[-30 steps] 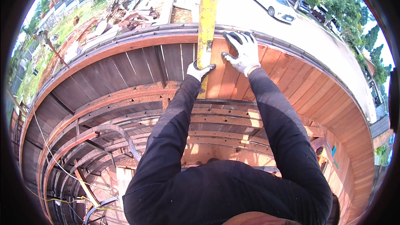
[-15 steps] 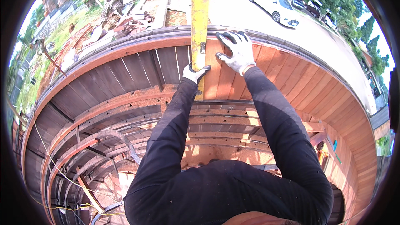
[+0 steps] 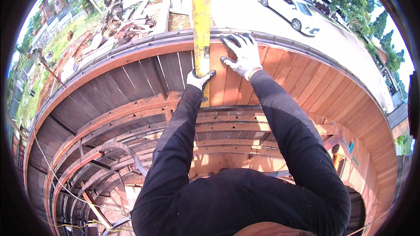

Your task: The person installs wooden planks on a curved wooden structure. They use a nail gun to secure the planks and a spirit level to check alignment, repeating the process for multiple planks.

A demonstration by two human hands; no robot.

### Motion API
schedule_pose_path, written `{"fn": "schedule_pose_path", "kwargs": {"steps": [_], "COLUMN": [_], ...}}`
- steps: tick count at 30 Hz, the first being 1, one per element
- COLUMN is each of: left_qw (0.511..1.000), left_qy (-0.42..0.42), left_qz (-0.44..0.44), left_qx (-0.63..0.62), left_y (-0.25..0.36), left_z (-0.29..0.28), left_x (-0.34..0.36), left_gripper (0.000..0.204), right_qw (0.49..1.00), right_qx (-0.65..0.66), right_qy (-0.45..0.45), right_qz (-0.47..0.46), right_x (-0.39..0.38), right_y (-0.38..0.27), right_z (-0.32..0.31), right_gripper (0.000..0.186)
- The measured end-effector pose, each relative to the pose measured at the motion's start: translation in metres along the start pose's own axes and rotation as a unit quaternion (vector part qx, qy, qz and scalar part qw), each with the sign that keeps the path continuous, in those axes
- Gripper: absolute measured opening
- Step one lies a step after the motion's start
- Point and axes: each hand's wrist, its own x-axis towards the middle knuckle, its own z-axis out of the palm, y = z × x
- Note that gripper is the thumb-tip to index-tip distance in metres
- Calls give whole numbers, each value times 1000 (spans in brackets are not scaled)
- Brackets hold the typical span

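Note:
A long yellow spirit level [image 3: 201, 22], scuffed and worn, stands upright across the curved rim, its far end reaching out beyond the wall. My left hand [image 3: 200, 79], in a white and grey glove, is closed around its lower part, with the thumb toward the boards. Right of the level, a reddish wooden board [image 3: 217, 81] lies along its edge. My right hand [image 3: 242, 56], gloved alike, rests on the neighbouring boards with fingers spread, the fingertips at the dark top edge. Nothing shows in its grasp.
Dark slats [image 3: 118, 83] with gaps line the curve on the left; reddish boards [image 3: 341, 91] cover the right. Curved wooden ribs [image 3: 236, 126] run below. A thin cord [image 3: 57, 177] hangs at left. Outside are scrap timber [image 3: 124, 30] and a white car [image 3: 288, 8] on pavement.
My view has shifted a little, so the level, boards and both hands appear slightly further left. Both hands keep their places. The white car outside has moved to the right.

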Motion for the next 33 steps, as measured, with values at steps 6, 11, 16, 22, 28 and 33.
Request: {"fn": "schedule_pose_path", "kwargs": {"steps": [6, 11, 16, 22, 28, 33], "left_qw": [1000, 1000, 998, 999, 1000, 1000], "left_qy": [1, -5, -23, -5, -6, -1], "left_qz": [10, 2, 15, 11, 20, 20], "left_qx": [-2, -5, -52, -32, -15, 6], "left_y": [-5, 4, -16, -14, -6, -1], "left_z": [-2, 4, -9, -5, -4, -2], "left_x": [1, -2, 5, 6, 2, -1], "left_gripper": [48, 36, 40, 34, 38, 34], "right_qw": [1000, 1000, 1000, 1000, 1000, 1000], "right_qx": [-7, 1, -4, 2, 9, 1], "right_qy": [6, 6, 4, 3, 5, 7], "right_qz": [0, 1, 5, 10, 25, 21], "right_x": [0, -1, -2, -3, -3, -4], "right_y": [-1, 2, -2, -1, 2, 3], "right_z": [0, 0, 2, 0, 5, 6], "right_gripper": [67, 66, 66, 69, 74, 74]}}
